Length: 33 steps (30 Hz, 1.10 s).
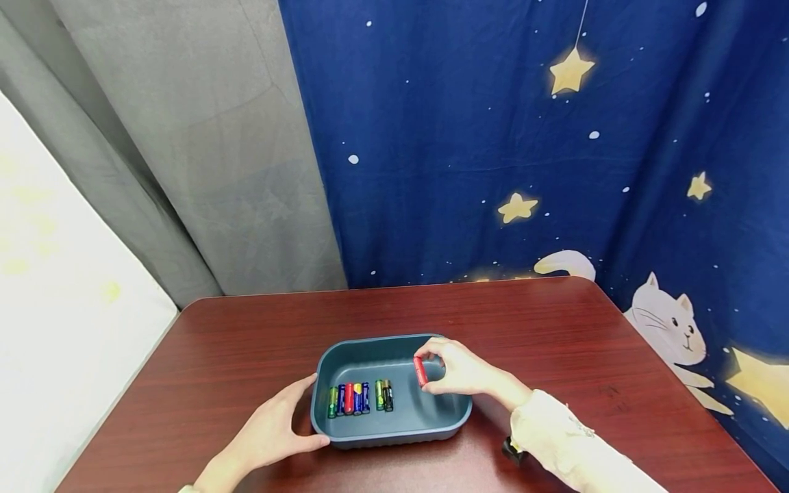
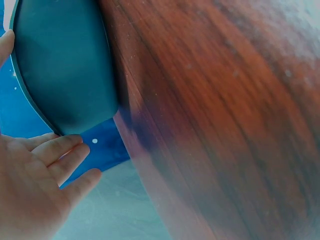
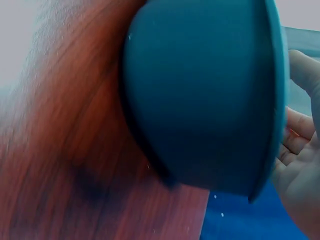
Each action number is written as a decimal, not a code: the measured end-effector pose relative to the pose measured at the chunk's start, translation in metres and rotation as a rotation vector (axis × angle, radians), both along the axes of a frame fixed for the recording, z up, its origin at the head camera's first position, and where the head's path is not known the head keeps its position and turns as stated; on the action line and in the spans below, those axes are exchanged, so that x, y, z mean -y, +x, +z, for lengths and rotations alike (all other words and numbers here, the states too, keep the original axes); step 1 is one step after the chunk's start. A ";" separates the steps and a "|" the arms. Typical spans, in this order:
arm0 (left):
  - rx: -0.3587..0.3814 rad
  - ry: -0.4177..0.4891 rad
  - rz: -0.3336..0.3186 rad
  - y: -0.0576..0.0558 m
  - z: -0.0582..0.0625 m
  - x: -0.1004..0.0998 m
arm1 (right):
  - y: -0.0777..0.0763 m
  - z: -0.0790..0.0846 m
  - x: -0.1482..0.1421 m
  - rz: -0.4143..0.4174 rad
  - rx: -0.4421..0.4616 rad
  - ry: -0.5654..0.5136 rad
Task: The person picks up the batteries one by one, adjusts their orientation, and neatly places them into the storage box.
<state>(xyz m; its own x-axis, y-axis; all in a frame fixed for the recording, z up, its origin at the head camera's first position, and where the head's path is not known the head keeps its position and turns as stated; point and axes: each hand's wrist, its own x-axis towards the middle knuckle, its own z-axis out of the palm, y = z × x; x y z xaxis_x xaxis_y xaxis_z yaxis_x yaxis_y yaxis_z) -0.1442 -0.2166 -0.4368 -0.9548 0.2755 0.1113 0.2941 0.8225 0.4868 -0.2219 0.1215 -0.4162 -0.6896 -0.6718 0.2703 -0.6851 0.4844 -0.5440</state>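
A blue-grey plastic bin (image 1: 425, 433) stands on the table, its outer wall filling much of both wrist views. My right hand (image 1: 459, 370) pinches a red battery (image 1: 420, 371) between thumb and fingers over the bin's right half. My left hand (image 1: 274, 424) spans the bin's left end, fingers fairly straight, thumb at the near corner and fingertips at the rim. Inside the bin, a row of several batteries includes a red one (image 1: 348, 398) among green and blue ones. Just right of that row, a green battery (image 1: 379, 395) lies beside a black battery (image 1: 388, 396).
The dark red-brown wooden table (image 1: 246, 342) extends around the bin. Behind it hang a grey curtain (image 1: 203, 157) and a blue curtain (image 1: 431, 137) with stars and a white cat. A small black object (image 1: 513, 450) shows under my right sleeve.
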 end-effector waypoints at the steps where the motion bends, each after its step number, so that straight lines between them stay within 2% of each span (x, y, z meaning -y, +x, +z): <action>1: 0.001 -0.001 0.001 0.000 0.000 0.000 | 0.000 -0.001 0.003 -0.001 0.000 0.010; 9: 0.002 -0.002 0.003 0.000 0.000 0.000 | 0.000 -0.010 0.023 -0.003 0.007 0.094; 22: 0.005 -0.006 0.004 0.000 0.000 0.000 | 0.002 -0.017 0.042 -0.057 0.027 0.202; 33: 0.012 -0.008 0.008 0.001 0.002 0.000 | 0.001 -0.025 0.055 -0.064 -0.043 0.281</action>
<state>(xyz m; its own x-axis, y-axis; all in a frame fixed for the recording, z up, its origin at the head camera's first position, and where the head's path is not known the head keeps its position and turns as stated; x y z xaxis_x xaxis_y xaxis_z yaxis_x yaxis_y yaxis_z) -0.1431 -0.2162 -0.4352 -0.9583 0.2688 0.0975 0.2816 0.8284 0.4842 -0.2213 0.0669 -0.4407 -0.7250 -0.6799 0.1099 -0.6678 0.6549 -0.3538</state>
